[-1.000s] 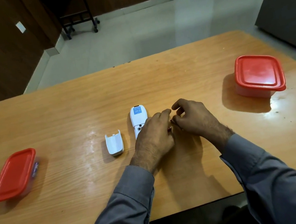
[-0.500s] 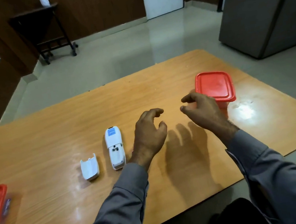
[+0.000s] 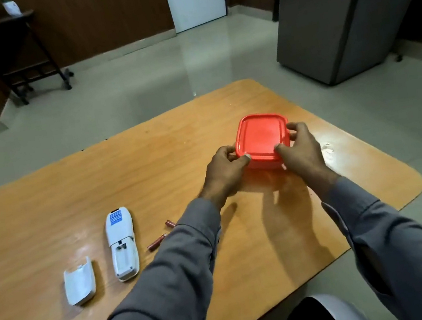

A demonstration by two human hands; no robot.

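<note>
Two hands grip a red-lidded plastic container (image 3: 261, 136) on a wooden table (image 3: 48, 211), far to the right of a white remote control (image 3: 122, 244) and beyond it. The left hand (image 3: 226, 170) pinches the lid's near left corner between thumb and curled fingers. The right hand (image 3: 300, 152) wraps the opposite edge, with its thumb on the near rim. Both hands hide most of the tub under the lid, and its contents cannot be made out.

The remote lies face down with its battery bay uncovered, and the blue label (image 3: 116, 218) on its back is too small to read. A detached battery cover (image 3: 79, 281) lies just left of the remote. Just right of the remote lies a slim reddish battery (image 3: 156, 242). A second battery (image 3: 169, 223) lies a little beyond it, largely cut off by the grey left sleeve (image 3: 169, 289).
</note>
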